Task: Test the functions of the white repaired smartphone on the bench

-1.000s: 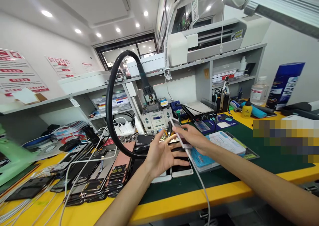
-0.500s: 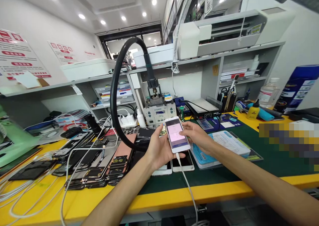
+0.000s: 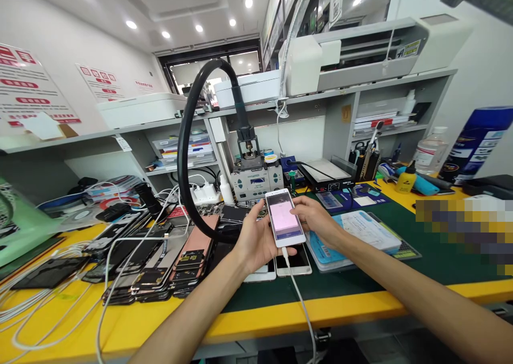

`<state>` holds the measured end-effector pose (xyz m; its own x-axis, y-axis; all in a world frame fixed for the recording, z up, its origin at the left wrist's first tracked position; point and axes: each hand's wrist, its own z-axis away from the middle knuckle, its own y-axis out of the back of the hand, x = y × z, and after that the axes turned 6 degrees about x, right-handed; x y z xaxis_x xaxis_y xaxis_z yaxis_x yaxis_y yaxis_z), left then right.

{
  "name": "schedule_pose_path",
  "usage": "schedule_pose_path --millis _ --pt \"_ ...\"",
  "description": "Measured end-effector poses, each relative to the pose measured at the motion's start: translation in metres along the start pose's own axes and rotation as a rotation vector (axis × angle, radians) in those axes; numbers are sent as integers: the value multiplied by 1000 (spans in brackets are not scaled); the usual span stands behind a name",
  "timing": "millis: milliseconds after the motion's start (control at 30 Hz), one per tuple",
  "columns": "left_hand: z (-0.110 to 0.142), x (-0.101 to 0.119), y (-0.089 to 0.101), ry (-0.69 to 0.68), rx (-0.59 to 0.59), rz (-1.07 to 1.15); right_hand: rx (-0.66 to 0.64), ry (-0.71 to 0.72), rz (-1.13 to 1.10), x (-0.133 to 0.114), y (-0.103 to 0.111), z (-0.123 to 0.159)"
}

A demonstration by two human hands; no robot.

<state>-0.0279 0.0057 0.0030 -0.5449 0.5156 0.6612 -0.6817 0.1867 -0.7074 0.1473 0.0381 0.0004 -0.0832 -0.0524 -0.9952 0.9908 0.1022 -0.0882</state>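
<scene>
Swung face-up since a second ago, the phone (image 3: 285,221) is lying in my left hand (image 3: 256,240), my right hand (image 3: 318,219) holding its side. Below my grip the cable (image 3: 298,292) is hanging; a snag could be tugging it loose or dropping the phone onto another phone (image 3: 303,259) underneath.

Overhead, round lamps (image 3: 199,28) glow in the pale ceiling (image 3: 176,6)! Red-and-white posters (image 3: 30,88) hang on the white wall (image 3: 52,48) at left, a dark-framed window (image 3: 246,63) sits at the back, and grey shelving (image 3: 334,134) runs along behind the yellow workbench (image 3: 340,309).
</scene>
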Motion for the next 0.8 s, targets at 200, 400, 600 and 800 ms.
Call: schedule_pose_path --millis 200,400,600,800 --pt "1 1 -1 -4 57 -8 -64 -92 -14 -6 3 1" --pt "3 4 -2 -1 79 20 -294 -208 -118 -19 9 7" --pt "3 8 2 65 43 65 -445 -216 -181 -21 12 10" --pt "2 10 4 71 26 86 -441 -178 -153 -21 10 10"
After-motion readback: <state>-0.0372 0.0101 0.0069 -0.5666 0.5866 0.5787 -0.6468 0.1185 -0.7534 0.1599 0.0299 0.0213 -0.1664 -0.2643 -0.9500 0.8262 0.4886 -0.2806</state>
